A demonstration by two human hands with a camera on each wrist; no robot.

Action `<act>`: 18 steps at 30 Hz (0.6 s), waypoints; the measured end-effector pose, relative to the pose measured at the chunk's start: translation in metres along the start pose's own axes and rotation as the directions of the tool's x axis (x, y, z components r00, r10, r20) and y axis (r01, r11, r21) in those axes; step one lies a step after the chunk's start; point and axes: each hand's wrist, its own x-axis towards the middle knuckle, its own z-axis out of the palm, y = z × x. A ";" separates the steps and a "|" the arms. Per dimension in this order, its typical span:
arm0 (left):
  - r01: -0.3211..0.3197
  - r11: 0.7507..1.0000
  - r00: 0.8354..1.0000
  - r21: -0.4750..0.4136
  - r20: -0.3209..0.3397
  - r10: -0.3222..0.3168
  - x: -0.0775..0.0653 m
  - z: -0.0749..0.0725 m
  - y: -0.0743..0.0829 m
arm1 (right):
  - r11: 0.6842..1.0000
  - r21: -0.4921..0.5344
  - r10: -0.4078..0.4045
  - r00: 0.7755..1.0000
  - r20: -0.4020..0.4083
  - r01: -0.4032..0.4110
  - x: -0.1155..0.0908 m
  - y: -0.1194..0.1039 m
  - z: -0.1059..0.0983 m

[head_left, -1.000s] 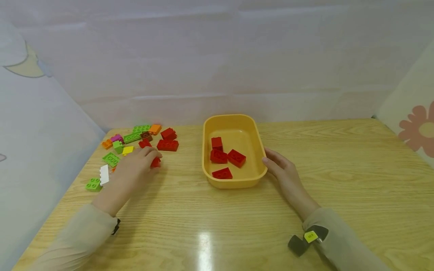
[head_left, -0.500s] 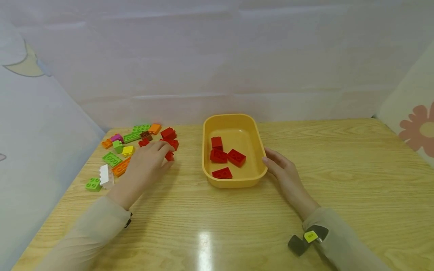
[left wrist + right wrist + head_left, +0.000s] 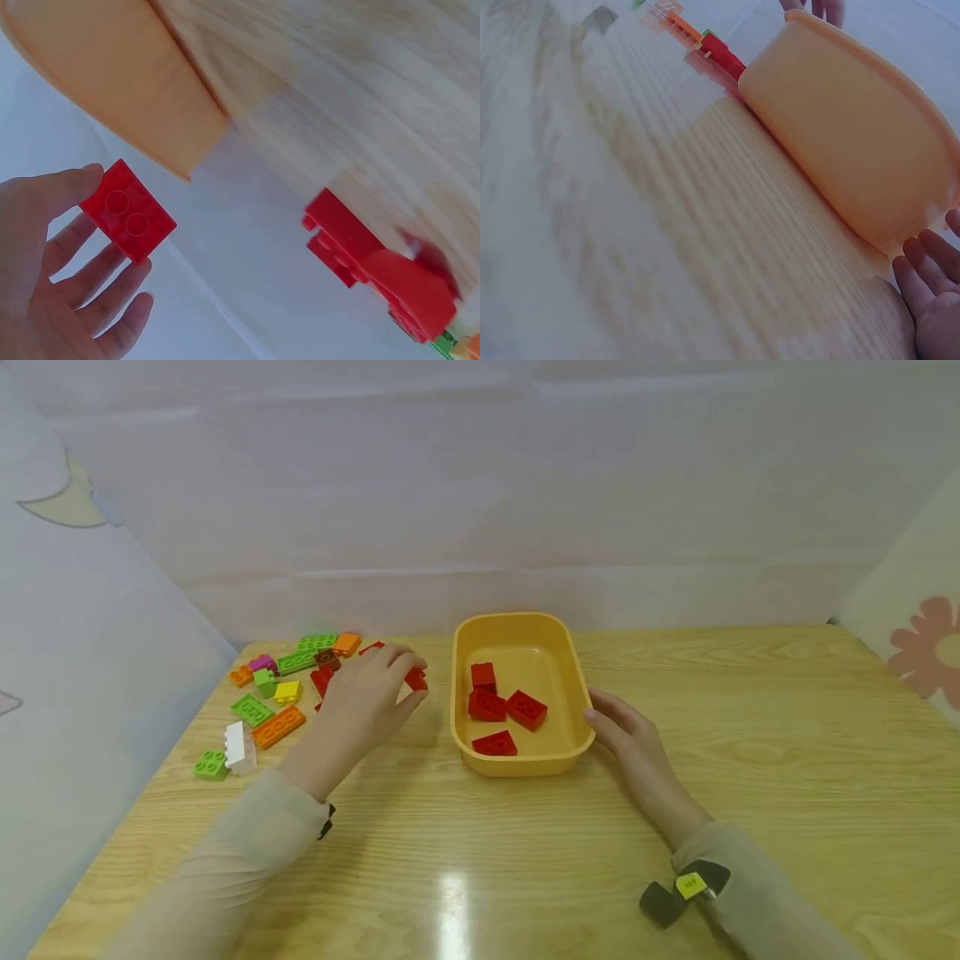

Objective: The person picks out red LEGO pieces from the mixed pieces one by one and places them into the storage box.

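My left hand (image 3: 365,702) pinches a red toy brick (image 3: 128,211) between thumb and fingers, held above the table just left of the yellow bin (image 3: 457,735). In the left wrist view its hollow underside with two round tubes faces the camera. Several red bricks (image 3: 527,710) lie on the bin's floor. On the bin's right side, my right hand (image 3: 637,752) rests its fairly straight fingers against the outer wall, the thumb tip at the rim. Other red bricks (image 3: 322,679) on the table are partly covered by the left hand.
At the table's left lie several loose bricks: an orange one (image 3: 278,727), a white one (image 3: 238,747), a yellow one (image 3: 288,692), a brown one (image 3: 327,659) and green ones (image 3: 252,710). A pale wall covering (image 3: 525,510) rises behind the table (image 3: 420,843).
My left hand has moved right and a little away with the red brick, from the loose bricks towards the bin. The right hand and the bin have stayed in place.
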 end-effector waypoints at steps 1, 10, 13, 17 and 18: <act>0.001 1.000 1.000 -0.007 -0.004 -0.001 0.002 0.000 0.003 | 1.000 -0.002 -0.001 1.000 0.001 0.001 0.000 0.000 0.000; -0.022 0.998 0.999 -0.050 -0.047 0.020 0.022 0.005 0.028 | 0.999 -0.033 -0.015 1.000 -0.001 0.015 0.000 0.000 0.000; -0.025 0.997 0.999 -0.067 -0.042 0.023 0.029 0.006 0.039 | 0.999 -0.043 -0.015 1.000 -0.002 0.015 0.000 0.000 0.000; -0.062 0.996 0.997 -0.064 -0.046 0.059 0.036 0.009 0.052 | 0.999 -0.044 -0.013 1.000 -0.004 0.012 0.000 0.000 0.000; -0.078 0.995 0.996 -0.056 -0.054 0.075 0.038 0.010 0.054 | 0.999 -0.044 -0.012 1.000 -0.004 0.012 -0.001 -0.001 0.000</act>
